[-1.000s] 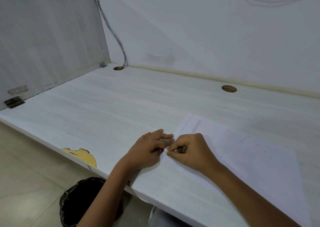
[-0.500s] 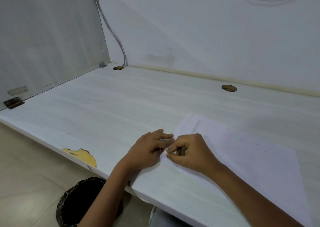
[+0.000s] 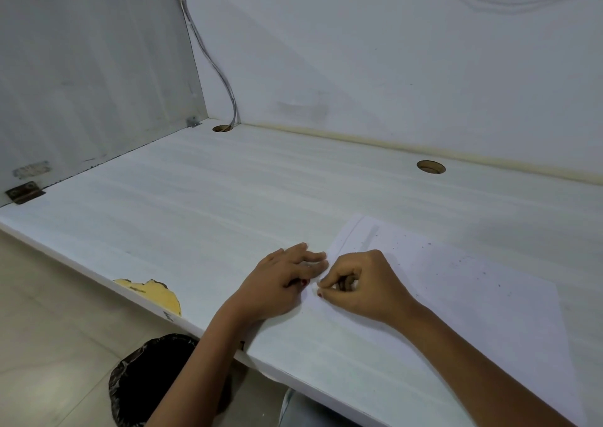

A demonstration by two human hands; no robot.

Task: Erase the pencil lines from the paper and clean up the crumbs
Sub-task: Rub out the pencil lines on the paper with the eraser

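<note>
A white sheet of paper (image 3: 456,296) lies on the white desk (image 3: 228,204), reaching to the front right. Faint pencil lines (image 3: 354,232) run near its far left corner, and dark crumbs (image 3: 473,263) are scattered over the sheet. My right hand (image 3: 359,286) rests on the paper's left part with fingers curled round a small dark eraser (image 3: 344,284), mostly hidden. My left hand (image 3: 284,280) lies flat at the paper's left edge, its fingertips touching the sheet beside my right hand.
A black-lined bin (image 3: 146,381) stands on the floor under the desk's front edge. The edge has a chipped yellow patch (image 3: 156,293). Two cable holes (image 3: 430,167) (image 3: 222,128) sit near the back wall, with cables (image 3: 222,77) in the left one.
Nothing has visibly moved apart from a slight shift of my right hand's fingers on the eraser.
</note>
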